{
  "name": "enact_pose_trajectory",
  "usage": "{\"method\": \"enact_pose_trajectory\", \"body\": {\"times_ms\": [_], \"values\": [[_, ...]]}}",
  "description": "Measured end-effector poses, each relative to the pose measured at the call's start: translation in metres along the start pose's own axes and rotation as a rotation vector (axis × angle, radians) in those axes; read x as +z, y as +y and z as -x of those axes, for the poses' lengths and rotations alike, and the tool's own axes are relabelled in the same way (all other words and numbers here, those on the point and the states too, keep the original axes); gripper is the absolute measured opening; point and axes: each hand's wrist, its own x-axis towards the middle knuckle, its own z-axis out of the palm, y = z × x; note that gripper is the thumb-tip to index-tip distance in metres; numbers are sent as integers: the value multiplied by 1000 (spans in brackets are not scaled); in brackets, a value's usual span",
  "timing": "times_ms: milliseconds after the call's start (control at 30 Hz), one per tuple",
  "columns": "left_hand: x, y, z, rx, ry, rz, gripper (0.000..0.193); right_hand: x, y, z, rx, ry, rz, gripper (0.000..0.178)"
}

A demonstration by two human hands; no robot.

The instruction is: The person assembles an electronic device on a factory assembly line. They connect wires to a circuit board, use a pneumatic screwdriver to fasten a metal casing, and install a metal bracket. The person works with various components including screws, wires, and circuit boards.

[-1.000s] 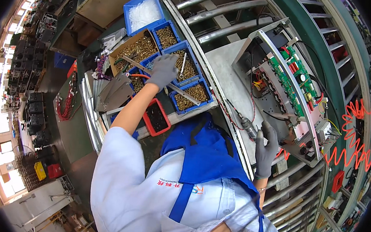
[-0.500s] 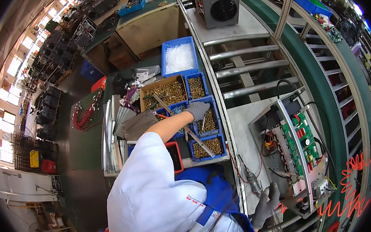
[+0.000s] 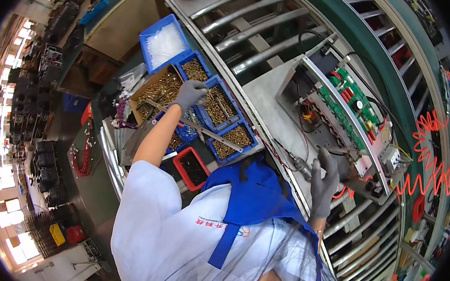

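My left hand, in a grey glove, is over the blue bins of brass-coloured screws. Its fingers are drawn together, and what they hold, if anything, is too small to make out. Beneath and beside it is a blue bin of screws. My right hand, also gloved, is raised at the edge of the metal work surface with fingers apart, nothing seen in it. Close by lies a cylindrical electric screwdriver with a cord. Further right stands an opened metal chassis with a green circuit board.
A cardboard box of screws, a blue tray of clear plastic pieces and a red bin flank the screw bins. A metal strip lies across them. Rollers run beyond; a coiled red hose hangs at right.
My left hand has lifted from the screw bin toward its far-left edge, fingers drawing together. The view has turned, shifting the bench leftward. My right hand stays near the screwdriver, fingers more upright.
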Motion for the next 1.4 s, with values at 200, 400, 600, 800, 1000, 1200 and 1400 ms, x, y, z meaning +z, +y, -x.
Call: {"method": "enact_pose_trajectory", "body": {"times_ms": [200,400,600,800,1000,1200,1400], "values": [[-12,-3,13,4,41,75,23,9,-4,0,17,-50,-22,33],[-1,25,31,55,-58,210,25,14,-19,-4,-12,-131,-67,33],[122,142,142,227,-459,112,24,38,-46,-28,118,-350,-385,37],[177,163,167,921,-181,-174,23,26,-44,-36,349,-362,-662,32],[182,174,157,911,-192,-115,28,18,-48,-53,332,-314,-751,27],[168,195,155,969,-134,-377,40,26,-57,-72,257,-334,-600,26],[149,179,100,466,-547,431,33,28,-60,-84,280,-170,-762,28]]}}
